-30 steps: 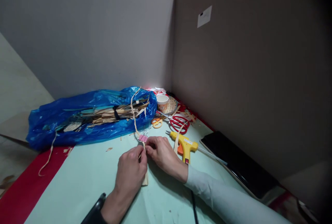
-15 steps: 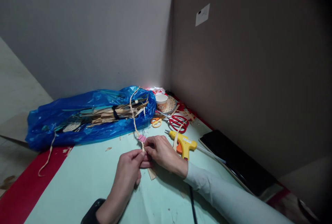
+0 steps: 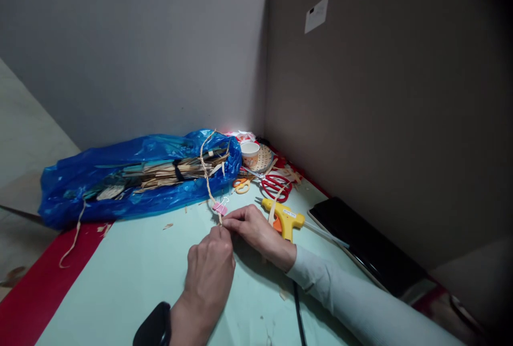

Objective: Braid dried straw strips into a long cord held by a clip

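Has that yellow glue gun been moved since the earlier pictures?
No. The glue gun lies where it did, nozzle pointing the same way, just on the near side of the red scissors; the whole view has only shifted slightly.

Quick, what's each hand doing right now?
Left hand: fingers closed at the cord's lower end; its grip is partly hidden.
Right hand: thumb and finger pinching the cord just below the pink clip.

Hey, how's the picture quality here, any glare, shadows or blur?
Head view: the upper right corner fades to black; glints show on the blue bag and black case; soft shadow lies below the right hand; the wall label's print is unreadable.
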